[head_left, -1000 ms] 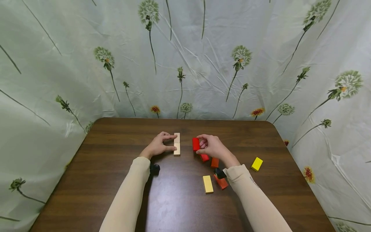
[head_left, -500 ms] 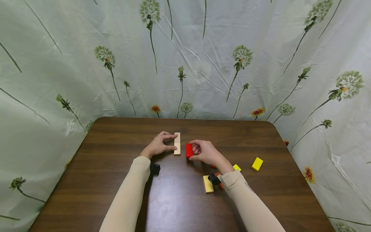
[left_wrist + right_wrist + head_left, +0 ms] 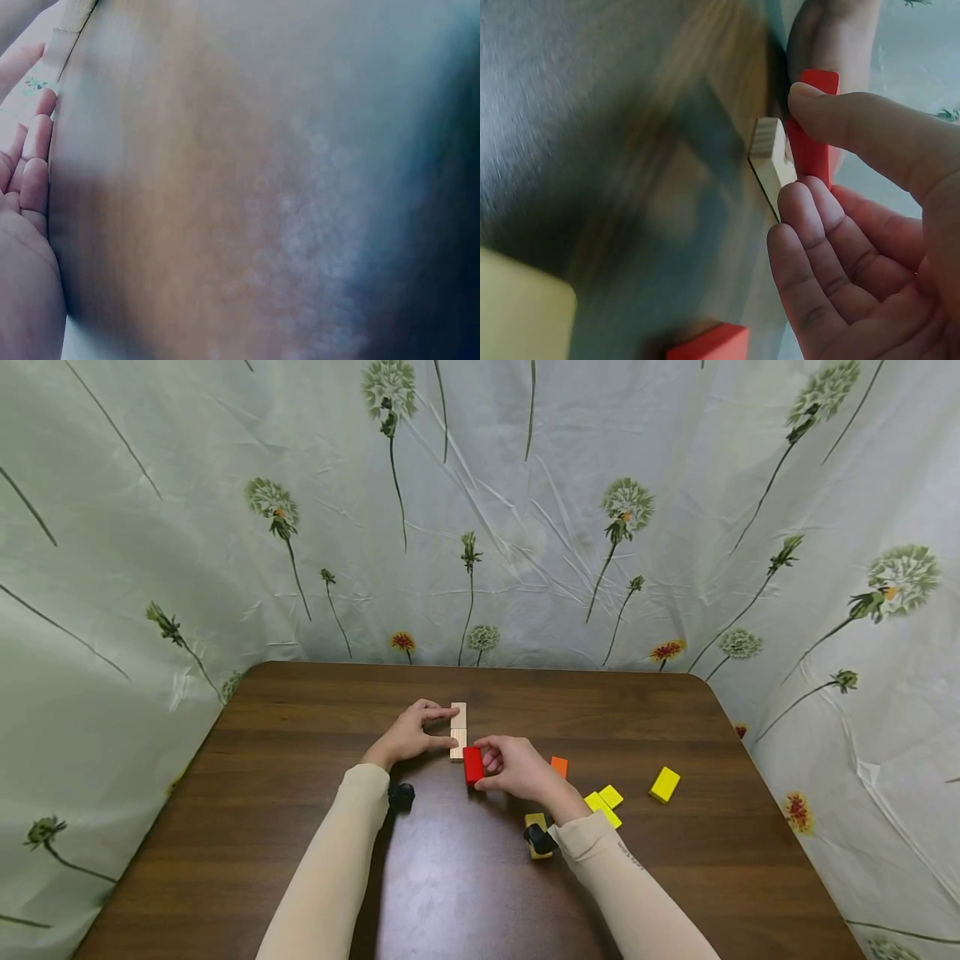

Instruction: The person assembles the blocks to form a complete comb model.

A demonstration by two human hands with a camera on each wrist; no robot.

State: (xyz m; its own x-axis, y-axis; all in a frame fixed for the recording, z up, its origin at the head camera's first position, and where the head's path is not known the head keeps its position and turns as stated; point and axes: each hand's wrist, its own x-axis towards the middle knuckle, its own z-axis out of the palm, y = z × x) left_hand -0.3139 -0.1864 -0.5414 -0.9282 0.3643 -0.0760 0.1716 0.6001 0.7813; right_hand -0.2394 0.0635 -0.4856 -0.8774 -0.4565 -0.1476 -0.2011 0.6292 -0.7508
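Two plain wooden blocks lie end to end in a line pointing away from me. My left hand is at their left side, index fingertip touching the far block and thumb the near one; its other fingers look relaxed in the left wrist view. Between thumb and fingers, my right hand pinches a red block at its two ends. That block is at the near right end of the wooden line, overlapping it in the head view. The right wrist view shows the wooden block just behind it; whether they touch, I cannot tell.
Right of my right hand lie an orange block and several yellow blocks. A pale yellow block is partly covered by the right wrist camera. Another red block shows low in the right wrist view. A flowered curtain hangs behind the table.
My right hand has carried the red block left and nearer to me, up to the wooden blocks. Yellow blocks have come into view behind its forearm. The left hand has stayed put.
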